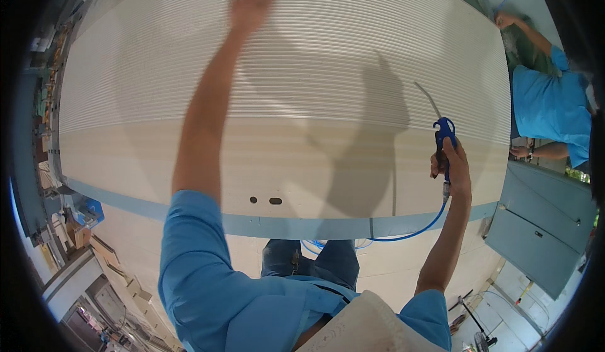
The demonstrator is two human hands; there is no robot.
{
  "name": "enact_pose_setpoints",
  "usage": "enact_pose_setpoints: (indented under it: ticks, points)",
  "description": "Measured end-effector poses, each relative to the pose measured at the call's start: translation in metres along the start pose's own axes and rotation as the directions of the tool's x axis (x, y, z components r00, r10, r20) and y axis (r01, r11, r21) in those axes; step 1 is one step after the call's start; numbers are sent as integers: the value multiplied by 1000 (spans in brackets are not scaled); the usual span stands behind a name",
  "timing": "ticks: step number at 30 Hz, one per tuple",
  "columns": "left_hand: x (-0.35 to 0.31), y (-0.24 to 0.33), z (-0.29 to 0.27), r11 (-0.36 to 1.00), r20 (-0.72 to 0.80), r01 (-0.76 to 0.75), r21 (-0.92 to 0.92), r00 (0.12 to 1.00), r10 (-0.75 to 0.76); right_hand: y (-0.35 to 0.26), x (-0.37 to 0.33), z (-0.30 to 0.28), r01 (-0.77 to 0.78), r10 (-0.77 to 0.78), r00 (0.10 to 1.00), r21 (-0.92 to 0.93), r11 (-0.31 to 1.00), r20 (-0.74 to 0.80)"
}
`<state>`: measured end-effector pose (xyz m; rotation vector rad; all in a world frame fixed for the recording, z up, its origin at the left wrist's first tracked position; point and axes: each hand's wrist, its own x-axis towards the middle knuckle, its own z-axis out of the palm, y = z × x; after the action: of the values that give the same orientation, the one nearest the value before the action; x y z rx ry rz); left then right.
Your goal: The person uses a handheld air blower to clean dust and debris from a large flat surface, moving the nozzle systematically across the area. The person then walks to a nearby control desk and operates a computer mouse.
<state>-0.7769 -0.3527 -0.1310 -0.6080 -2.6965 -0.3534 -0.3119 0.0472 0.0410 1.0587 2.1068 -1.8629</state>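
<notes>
My right hand (459,170) is wrapped round the handle of a blue air blow gun (445,131). Its thin metal nozzle points up and left over the ribbed part of a large cream-white panel (296,141). From the gun's base a blue air hose (413,233) curves down past the panel's near edge. My left arm reaches far across the panel, and my left hand (251,6) is over the far ribbed area. Motion smears its fingers, so their grip is unclear. Two dark holes (275,201) pierce the smooth near strip of the panel.
A blue-grey table edge (302,228) runs along the near side. To the right, another person in a blue shirt (545,109) stands by the panel's end, near a grey-green cabinet (535,219). Machine parts and a blue bin (93,212) are at the left.
</notes>
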Motion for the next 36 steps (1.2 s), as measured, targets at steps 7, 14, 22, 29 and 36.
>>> enact_pose_setpoints:
  ticks: [7, 14, 22, 29, 36]
  points:
    - [10, -43, -18, 691, 60, 691, 213, 697, -715, 10, 8, -2, 23, -26, 999, 101, 995, 30]
    - [76, 211, 73, 962, 144, 265, 70, 951, -273, 12, 3, -23, 28, -29, 1000, 69, 997, 11]
    - [66, 488, 87, 883, 168, -355, -306, 893, 417, 29, -7, -106, 42, -31, 994, 102, 994, -108]
    - [157, 293, 100, 941, -15, -277, -193, 960, 279, 56, 10, -145, 45, -32, 981, 68, 997, -194]
    - [171, 148, 92, 915, 79, 383, 129, 915, -395, 42, 114, -203, 185, -167, 932, 25, 982, -321]
